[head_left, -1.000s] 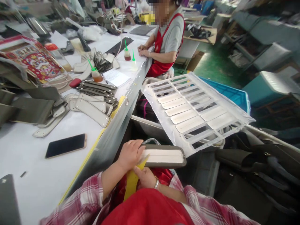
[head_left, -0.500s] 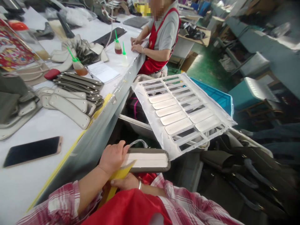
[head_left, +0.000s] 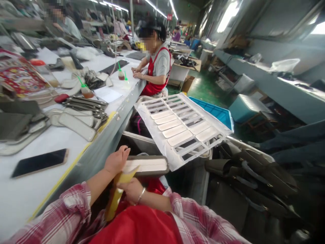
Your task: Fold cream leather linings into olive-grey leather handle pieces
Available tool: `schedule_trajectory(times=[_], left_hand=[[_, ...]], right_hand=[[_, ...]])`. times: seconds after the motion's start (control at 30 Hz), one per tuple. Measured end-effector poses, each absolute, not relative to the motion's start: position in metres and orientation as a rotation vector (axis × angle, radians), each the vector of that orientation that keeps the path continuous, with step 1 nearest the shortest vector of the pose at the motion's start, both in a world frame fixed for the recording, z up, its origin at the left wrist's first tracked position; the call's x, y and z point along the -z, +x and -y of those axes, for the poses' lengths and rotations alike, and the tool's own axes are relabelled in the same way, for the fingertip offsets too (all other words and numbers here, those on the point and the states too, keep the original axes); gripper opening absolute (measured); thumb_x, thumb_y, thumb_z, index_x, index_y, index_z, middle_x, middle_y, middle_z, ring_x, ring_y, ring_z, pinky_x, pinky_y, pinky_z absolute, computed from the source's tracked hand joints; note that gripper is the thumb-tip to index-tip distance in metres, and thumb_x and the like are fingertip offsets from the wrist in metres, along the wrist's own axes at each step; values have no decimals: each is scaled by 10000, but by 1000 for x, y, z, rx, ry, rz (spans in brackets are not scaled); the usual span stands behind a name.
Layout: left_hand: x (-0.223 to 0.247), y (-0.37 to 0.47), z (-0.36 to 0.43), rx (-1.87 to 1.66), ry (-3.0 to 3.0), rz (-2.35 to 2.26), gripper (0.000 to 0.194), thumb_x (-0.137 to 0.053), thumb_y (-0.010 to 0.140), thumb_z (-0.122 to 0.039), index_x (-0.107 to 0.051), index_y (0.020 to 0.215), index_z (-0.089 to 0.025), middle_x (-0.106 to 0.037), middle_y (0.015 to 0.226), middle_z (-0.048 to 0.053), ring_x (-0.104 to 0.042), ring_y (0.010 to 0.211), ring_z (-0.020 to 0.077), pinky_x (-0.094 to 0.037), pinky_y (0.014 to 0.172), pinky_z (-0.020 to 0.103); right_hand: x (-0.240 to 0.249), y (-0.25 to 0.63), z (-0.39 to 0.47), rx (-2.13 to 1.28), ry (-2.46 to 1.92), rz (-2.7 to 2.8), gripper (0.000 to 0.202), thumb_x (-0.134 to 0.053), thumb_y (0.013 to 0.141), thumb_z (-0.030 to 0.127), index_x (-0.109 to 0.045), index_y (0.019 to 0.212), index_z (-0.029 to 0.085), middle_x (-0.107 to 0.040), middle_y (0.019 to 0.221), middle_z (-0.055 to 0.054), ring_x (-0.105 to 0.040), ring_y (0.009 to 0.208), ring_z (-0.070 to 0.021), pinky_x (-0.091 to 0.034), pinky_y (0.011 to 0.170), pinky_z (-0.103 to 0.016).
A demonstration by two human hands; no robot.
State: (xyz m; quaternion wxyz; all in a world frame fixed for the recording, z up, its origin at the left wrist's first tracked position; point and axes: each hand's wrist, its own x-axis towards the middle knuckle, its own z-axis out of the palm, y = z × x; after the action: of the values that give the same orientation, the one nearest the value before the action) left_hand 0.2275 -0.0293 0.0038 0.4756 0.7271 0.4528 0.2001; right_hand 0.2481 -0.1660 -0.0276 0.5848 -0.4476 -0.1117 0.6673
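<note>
A dark grey bag piece with a white inner panel lies across my lap, its rounded end pointing right. My left hand is closed on the left end of this piece, fingers partly hidden behind it. Below it, my right hand grips a yellow sheet, whose pointed tip overlaps the white panel. The sheet's lower part hangs down beside the red apron.
On the left table lie a phone, grey-white strips and glue bottles. A white slotted rack holds strips ahead. Dark bags lie right. A person works at the table.
The view has tilted up, showing more of the room. My left hand has its fingers raised a little higher at the piece's end. The right hand still has the yellow sheet.
</note>
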Motion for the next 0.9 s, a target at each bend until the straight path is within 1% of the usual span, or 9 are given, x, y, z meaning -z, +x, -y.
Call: schedule_trajectory(times=[0.13,0.27,0.37,0.47,0.6,0.67,0.73,0.8,0.9], left_hand=[[-2,184,25,-646,1466,-1102,629,-200,835,-621,-479,1158,-159,-626,1085,132,-602,979,215,-455,823,358],[6,139,46,-663,1244,-1043,573,-378,810,-584,-522,1156,-152,-573,1196,146,-548,1087,254,-472,825,376],[12,128,67,-640,1159,-964,524,-487,794,-499,-512,1194,-163,-532,1258,127,-505,1142,270,-474,840,367],[12,131,77,-610,1210,-891,551,-542,787,-425,-433,1273,-190,-468,1330,86,-438,1212,248,-420,950,358],[8,138,81,-513,1449,-925,569,-488,828,-377,-315,1337,-191,-423,1366,80,-397,1248,198,-299,1065,365],[10,138,78,-487,1529,-1020,546,-455,839,-383,-313,1332,-195,-413,1371,87,-383,1258,206,-274,1076,388],[14,137,70,-455,1633,-1076,522,-433,843,-387,-323,1321,-210,-413,1368,90,-375,1263,228,-258,1077,428],[18,137,61,-373,1778,-1073,502,-408,847,-383,-332,1315,-218,-428,1354,93,-396,1248,242,-280,1062,449],[9,147,55,-319,2124,-1029,522,-402,833,-366,-326,1322,-199,-405,1366,109,-379,1258,259,-287,1056,469]], right_hand=[[-2,279,211,-1506,-1022,213,404,-706,554,437,-601,779,118,-618,631,-35,-612,607,-193,-493,626,-339],[-27,317,240,-1322,-996,114,312,-686,630,328,-603,860,135,-548,603,24,-587,565,-149,-491,590,-296],[-37,332,252,-1323,-1069,217,306,-672,643,315,-595,881,138,-566,673,8,-535,515,-114,-434,467,-238],[-38,346,260,-1291,-1159,366,317,-661,649,310,-592,904,133,-590,714,-15,-504,498,-94,-389,442,-218],[-37,381,278,-1151,-1398,366,356,-598,734,451,-584,838,111,-561,646,-25,-497,472,-94,-401,456,-234],[-36,400,291,-1139,-1579,347,467,-493,771,571,-554,783,108,-540,575,-30,-512,427,-118,-410,426,-257],[-35,415,302,-1180,-1741,368,534,-359,803,635,-511,844,125,-521,510,-14,-516,379,-147,-405,377,-269],[-34,425,309,-1215,-1872,456,511,-281,833,624,-442,965,157,-505,488,17,-517,359,-159,-402,344,-265],[-31,432,309,-1258,-1970,616,385,-352,843,551,-388,999,201,-488,494,45,-502,347,-145,-404,325,-251]])
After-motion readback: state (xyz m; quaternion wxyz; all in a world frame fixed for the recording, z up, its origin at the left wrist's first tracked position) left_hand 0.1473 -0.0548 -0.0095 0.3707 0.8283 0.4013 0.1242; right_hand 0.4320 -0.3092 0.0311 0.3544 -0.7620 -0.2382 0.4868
